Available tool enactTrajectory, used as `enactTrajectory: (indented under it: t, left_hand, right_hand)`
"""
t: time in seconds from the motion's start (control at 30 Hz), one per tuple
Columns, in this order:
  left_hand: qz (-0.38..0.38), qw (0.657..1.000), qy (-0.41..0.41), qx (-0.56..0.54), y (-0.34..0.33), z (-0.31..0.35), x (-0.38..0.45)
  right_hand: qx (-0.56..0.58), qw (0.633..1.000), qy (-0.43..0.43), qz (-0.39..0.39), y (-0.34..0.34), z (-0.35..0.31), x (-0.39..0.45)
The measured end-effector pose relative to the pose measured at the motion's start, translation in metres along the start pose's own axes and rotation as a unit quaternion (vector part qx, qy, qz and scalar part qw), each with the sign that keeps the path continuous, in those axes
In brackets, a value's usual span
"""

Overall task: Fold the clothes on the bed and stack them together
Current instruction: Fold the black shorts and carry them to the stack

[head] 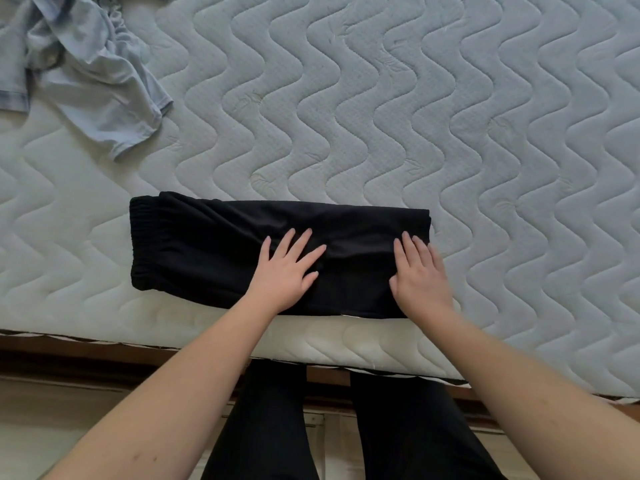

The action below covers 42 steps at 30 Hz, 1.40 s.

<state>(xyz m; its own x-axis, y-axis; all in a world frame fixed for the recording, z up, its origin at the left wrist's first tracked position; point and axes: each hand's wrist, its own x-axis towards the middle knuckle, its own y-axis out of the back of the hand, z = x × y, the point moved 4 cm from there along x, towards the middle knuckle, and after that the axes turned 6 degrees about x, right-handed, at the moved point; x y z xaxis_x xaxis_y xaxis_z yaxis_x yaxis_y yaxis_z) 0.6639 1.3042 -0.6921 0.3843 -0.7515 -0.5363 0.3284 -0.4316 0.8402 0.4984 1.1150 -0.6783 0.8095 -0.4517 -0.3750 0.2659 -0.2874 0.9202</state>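
A pair of black trousers [221,251] lies folded into a long flat band near the front edge of the bed [450,116], its ribbed elastic waistband at the left end and a smooth folded edge at the right. Both hands rest flat on the dark cloth with fingers straight and spread — the left hand [287,271] near the middle, the right hand [420,275] at the right end (its outer fingers reach the fold). A crumpled pale blue shirt [86,71] lies unfolded at the far left corner, well apart from the trousers.
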Motion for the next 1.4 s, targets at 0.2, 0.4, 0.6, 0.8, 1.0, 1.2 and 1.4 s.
enactTrajectory:
  t: [0.2,0.4,0.6,0.8,1.0,1.2,1.4]
  left_hand:
    - [0.191,0.975,0.021,-0.116,0.04,0.002,0.014]
    - [0.121,0.987,0.055,-0.089,0.026,0.021,0.054]
    - [0.093,0.994,0.055,0.02,-0.016,0.004,0.055]
    - [0.08,0.991,0.089,0.058,-0.016,-0.036,0.037]
    - [0.138,0.989,0.018,0.044,-0.008,0.005,0.021]
    - [0.087,0.995,0.031,0.046,-0.015,0.027,0.013]
    - [0.04,0.997,0.002,0.068,-0.014,0.032,-0.004]
  right_hand:
    - [0.093,0.991,0.003,0.094,0.011,-0.033,0.01]
    - [0.133,0.985,0.038,0.107,0.006,-0.057,0.06]
    - [0.033,0.999,-0.032,-0.026,-0.027,-0.021,0.063]
    - [0.085,0.978,-0.182,-0.056,-0.029,0.047,0.03]
    - [0.323,0.884,-0.325,0.093,-0.01,0.056,0.015]
    - [0.283,0.899,-0.334,-0.015,-0.01,0.046,0.032]
    - [0.331,0.908,-0.255,-0.013,-0.009,0.05,0.023]
